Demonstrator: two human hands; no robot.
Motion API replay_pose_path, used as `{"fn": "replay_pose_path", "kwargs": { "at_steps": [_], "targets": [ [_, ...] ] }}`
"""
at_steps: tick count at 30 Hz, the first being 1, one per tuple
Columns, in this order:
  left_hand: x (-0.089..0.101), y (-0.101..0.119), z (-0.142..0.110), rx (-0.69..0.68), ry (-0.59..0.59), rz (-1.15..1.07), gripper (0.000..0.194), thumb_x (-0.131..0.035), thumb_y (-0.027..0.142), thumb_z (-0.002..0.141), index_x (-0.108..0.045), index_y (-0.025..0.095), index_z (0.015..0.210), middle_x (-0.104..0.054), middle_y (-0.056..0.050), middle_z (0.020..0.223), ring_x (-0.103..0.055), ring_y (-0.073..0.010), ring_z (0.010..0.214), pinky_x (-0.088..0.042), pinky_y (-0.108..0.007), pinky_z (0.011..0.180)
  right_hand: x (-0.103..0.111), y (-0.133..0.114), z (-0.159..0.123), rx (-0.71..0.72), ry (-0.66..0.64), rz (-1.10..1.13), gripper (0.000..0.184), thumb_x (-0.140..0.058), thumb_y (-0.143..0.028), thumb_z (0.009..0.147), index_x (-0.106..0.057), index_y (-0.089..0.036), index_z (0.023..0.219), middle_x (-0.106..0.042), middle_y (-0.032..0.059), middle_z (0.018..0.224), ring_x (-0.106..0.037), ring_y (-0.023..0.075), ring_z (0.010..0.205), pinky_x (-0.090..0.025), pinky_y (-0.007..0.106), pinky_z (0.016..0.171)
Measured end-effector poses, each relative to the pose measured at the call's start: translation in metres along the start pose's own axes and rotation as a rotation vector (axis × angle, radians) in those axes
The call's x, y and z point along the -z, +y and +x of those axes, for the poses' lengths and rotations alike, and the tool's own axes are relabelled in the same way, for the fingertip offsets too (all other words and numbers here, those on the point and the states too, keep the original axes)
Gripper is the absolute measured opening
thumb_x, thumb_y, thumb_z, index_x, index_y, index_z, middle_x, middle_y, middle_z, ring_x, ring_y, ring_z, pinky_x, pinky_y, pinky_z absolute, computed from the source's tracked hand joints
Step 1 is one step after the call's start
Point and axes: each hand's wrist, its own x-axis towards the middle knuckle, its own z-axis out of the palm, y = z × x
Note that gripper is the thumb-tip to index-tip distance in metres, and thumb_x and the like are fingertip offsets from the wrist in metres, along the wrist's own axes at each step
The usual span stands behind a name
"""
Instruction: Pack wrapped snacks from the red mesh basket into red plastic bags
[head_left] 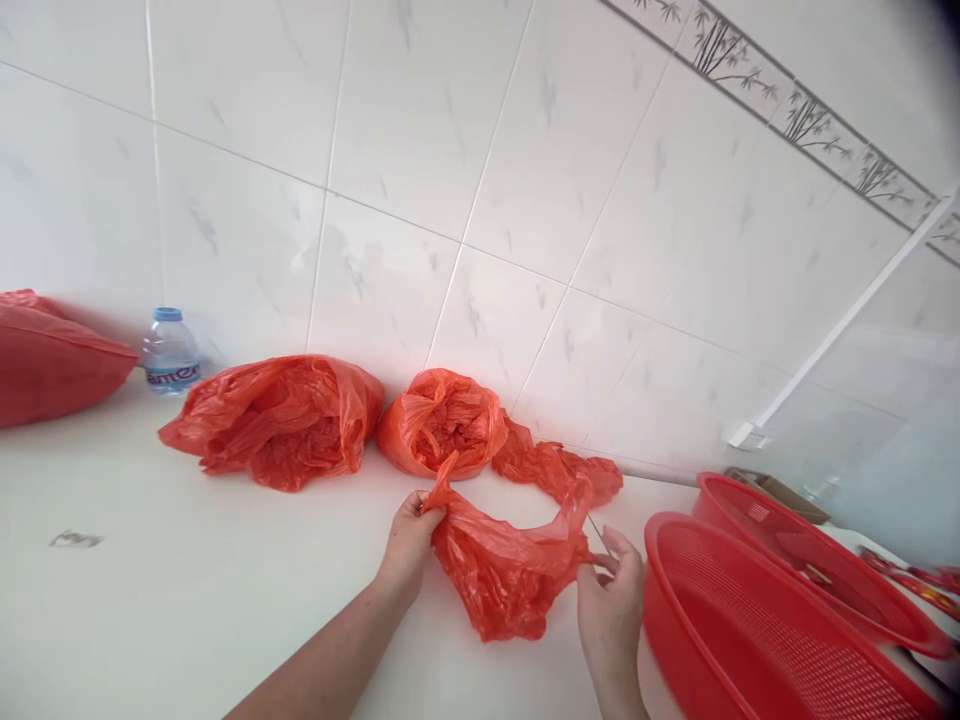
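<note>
A crumpled red plastic bag (510,575) is stretched between my two hands just above the white tabletop. My left hand (409,545) pinches its upper left edge, near a handle that sticks up. At the bag's right edge my right hand (613,600) is closed on the plastic, the index finger raised a little. A thin dark line (598,534), perhaps a slim stick, shows by that hand's fingertips; its kind I cannot make out. Behind the held bag sit a bulging red bag (450,425) with its mouth open and a flattened red bag (559,470).
Another red bag (277,420) and a water bottle (171,355) with a blue cap stand along the tiled wall (390,240). A filled red bag (60,360) is at far left. Red plastic baskets (697,640) flank my right hand, with a cardboard box (780,495) behind.
</note>
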Motion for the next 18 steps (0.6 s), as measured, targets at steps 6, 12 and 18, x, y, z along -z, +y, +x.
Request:
{"fn": "replay_pose_path", "kwargs": {
  "at_steps": [6, 12, 18],
  "targets": [
    [-0.015, 0.009, -0.013, -0.026, -0.054, 0.029, 0.02, -0.064, 0.023, 0.064, -0.046, 0.019, 0.069, -0.055, 0.006, 0.059, -0.043, -0.0072, 0.047, -0.03, -0.019, 0.046, -0.001, -0.021, -0.021, 0.624, 0.113, 0.006, 0.029, -0.05, -0.016, 0.083, -0.054, -0.019, 0.111, -0.055, 0.0121, 0.112, -0.052, 0.0242, 0.106, -0.047, 0.041, 0.084],
    [-0.036, 0.024, -0.031, -0.06, -0.207, 0.056, 0.022, -0.062, 0.014, 0.065, -0.041, 0.02, 0.065, -0.051, 0.008, 0.057, -0.041, -0.006, 0.046, -0.03, -0.018, 0.045, -0.022, -0.021, -0.042, 0.665, -0.183, -0.129, 0.051, -0.055, -0.02, 0.08, -0.041, -0.018, 0.13, -0.051, 0.0148, 0.127, -0.05, 0.0265, 0.117, -0.048, 0.042, 0.09],
    [-0.04, 0.056, -0.036, -0.098, -0.329, 0.058, 0.025, -0.061, 0.009, 0.062, -0.047, 0.022, 0.079, -0.053, 0.009, 0.065, -0.044, -0.0056, 0.049, -0.035, -0.017, 0.047, -0.018, -0.009, -0.031, 0.262, -0.412, -0.119, 0.012, -0.044, -0.016, 0.079, -0.054, -0.022, 0.082, -0.062, 0.0013, 0.079, -0.058, 0.0171, 0.071, -0.049, 0.029, 0.064]
  ]
}}
